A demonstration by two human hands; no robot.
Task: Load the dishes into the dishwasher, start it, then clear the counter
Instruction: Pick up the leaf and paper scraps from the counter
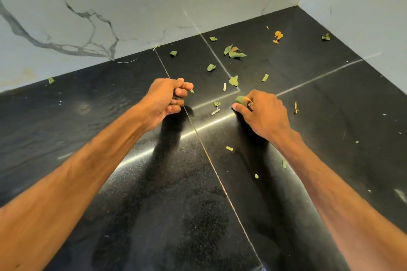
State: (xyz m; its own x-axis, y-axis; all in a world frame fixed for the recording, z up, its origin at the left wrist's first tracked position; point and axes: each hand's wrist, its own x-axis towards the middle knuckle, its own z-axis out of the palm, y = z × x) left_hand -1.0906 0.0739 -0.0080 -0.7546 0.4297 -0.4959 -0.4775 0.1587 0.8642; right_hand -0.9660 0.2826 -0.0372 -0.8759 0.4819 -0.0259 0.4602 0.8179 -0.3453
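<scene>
While I watch through the head view, both hands sit low over the black counter (132, 193), close to where its seams cross. The left hand (167, 99) is curled into a loose fist around a wad of green leaf bits (175, 96), and dark green shows between the fingers. The right hand (265, 111) pinches a folded green leaf (240, 100) between thumb and fingers, right down at the counter. An orange sliver seems caught in the same pinch, though I can't be sure at this size.

Loose scraps lie on the counter beyond the hands. There is a pair of bigger leaves (234, 53) near the back and a single leaf (234, 81) just beyond the right hand. An orange scrap (278, 36) lies toward the corner, and a green bit (326, 36) sits just beside the right-hand wall. A few small pieces lie nearer me, by the right forearm.

A white marble wall (99, 6) backs the counter, with a thin dark strand (126, 61) lying along its foot.
</scene>
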